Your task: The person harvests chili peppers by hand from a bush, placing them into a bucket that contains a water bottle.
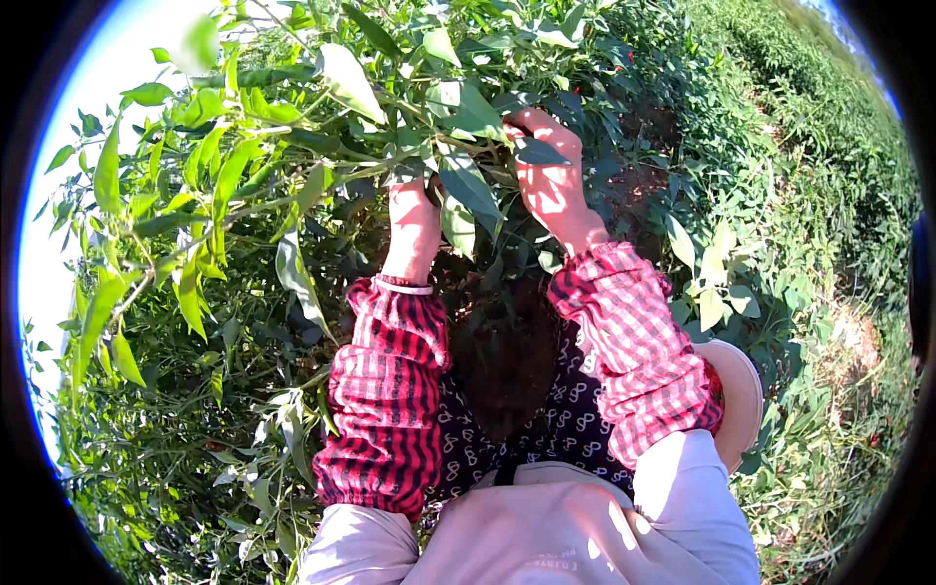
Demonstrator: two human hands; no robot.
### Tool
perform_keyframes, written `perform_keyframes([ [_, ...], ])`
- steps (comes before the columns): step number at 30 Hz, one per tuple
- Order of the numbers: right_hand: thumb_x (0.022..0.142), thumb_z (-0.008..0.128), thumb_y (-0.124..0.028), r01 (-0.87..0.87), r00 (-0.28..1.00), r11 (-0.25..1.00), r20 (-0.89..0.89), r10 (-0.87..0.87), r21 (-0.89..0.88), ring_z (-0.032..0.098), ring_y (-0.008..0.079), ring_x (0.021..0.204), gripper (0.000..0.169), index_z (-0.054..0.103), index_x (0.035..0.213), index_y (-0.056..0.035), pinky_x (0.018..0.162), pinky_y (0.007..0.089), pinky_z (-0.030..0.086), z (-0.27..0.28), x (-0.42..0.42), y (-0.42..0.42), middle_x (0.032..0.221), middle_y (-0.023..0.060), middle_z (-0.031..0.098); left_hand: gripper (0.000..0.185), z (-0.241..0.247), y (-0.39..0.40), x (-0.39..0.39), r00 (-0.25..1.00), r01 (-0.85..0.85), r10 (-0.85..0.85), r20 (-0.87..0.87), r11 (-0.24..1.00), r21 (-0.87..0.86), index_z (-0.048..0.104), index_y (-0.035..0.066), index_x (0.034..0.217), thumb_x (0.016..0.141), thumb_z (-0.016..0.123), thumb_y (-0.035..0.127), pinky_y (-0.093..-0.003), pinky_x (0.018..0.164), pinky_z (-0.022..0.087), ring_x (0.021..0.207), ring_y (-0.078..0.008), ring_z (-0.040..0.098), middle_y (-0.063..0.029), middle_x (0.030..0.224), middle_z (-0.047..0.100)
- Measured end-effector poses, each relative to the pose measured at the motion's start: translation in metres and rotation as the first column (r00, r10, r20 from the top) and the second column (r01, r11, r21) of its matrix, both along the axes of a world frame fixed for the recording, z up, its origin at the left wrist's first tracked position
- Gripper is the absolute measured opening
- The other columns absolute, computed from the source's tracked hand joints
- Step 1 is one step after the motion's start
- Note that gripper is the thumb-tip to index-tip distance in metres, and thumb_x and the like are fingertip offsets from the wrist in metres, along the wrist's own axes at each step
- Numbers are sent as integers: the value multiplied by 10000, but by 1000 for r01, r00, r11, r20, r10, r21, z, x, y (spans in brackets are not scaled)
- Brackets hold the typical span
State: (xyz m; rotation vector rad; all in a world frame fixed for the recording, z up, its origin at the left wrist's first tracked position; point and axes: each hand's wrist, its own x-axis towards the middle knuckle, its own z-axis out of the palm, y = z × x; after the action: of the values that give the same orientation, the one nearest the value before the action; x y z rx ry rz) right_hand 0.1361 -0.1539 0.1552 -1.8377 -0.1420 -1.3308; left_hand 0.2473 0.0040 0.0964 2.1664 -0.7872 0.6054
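Both my hands reach into a leafy pepper plant (468, 110). My left hand (413, 223) is under the foliage near a branching stem; leaves cover its fingers, so whether it grips anything cannot be seen. To its right, my right hand (548, 164) has bent fingers among the leaves, and one dark leaf lies across the back of it. Its fingertips are hidden too. Long green peppers (270, 76) hang on the branches at the upper left. A few small red peppers (630, 56) show deeper in the plants, beyond my right hand.
By my right elbow stands a pale round container (738, 402), with something red visible at its edge. A bare woody branch (146, 278) arches out on the left. Dense green rows (826, 131) and a strip of dry ground (852, 340) lie to the right.
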Motion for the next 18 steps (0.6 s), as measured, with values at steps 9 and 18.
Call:
perform_keyframes([
  [9, 834, 565, -134, -232, 967, 925, -36, 254, 299, 575, 199, 773, 231, 554, 1011, 14, 695, 297, 456, 19, -39, 22, 909, 135, 604, 332, -39, 7, -3, 269, 53, -963, -19, 35, -998, 493, 88, 1166, 922, 428, 304, -311, 753, 490, 924, -180, 573, -50, 1065, 578],
  [18, 848, 547, -198, -365, 906, 915, -293, 306, -173, 548, 226, 867, 227, 607, 990, -33, 811, 350, 429, -34, -129, 45, 954, 109, 594, 311, -27, 35, -36, 394, 536, -901, -181, 385, -751, 525, 39, 1133, 890, 450, 218, -307, 800, 435, 929, -184, 542, -66, 1072, 571],
])
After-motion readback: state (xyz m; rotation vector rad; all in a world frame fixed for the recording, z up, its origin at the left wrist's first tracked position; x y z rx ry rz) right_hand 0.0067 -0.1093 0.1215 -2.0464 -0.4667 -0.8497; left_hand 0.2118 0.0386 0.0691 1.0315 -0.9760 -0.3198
